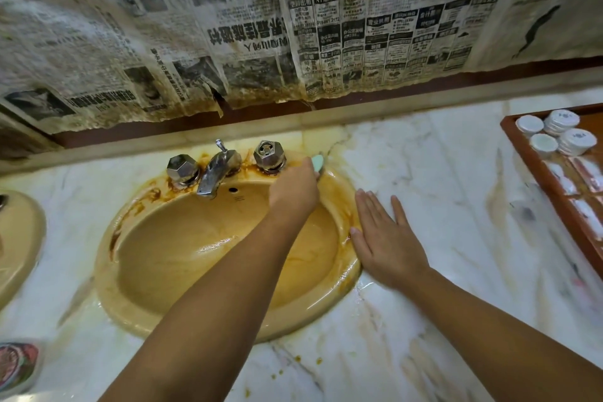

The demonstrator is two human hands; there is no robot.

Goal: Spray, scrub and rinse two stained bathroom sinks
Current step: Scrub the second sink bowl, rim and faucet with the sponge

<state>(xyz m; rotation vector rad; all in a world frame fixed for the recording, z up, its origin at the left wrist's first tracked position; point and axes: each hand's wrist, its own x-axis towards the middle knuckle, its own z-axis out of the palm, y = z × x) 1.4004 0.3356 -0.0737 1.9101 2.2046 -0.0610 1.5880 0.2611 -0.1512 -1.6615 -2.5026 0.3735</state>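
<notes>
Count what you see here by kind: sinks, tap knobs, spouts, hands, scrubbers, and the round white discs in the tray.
Sinks: 2
Knobs: 2
Spout: 1
Hands, left hand and right hand: 2
Scrubber: 1
Discs: 4
Total: 12

Stained, yellowed newspaper (pixel 293 26) hangs behind a veined white marble counter (pixel 440 179); a wooden tray (pixel 541 177) sits at right
</notes>
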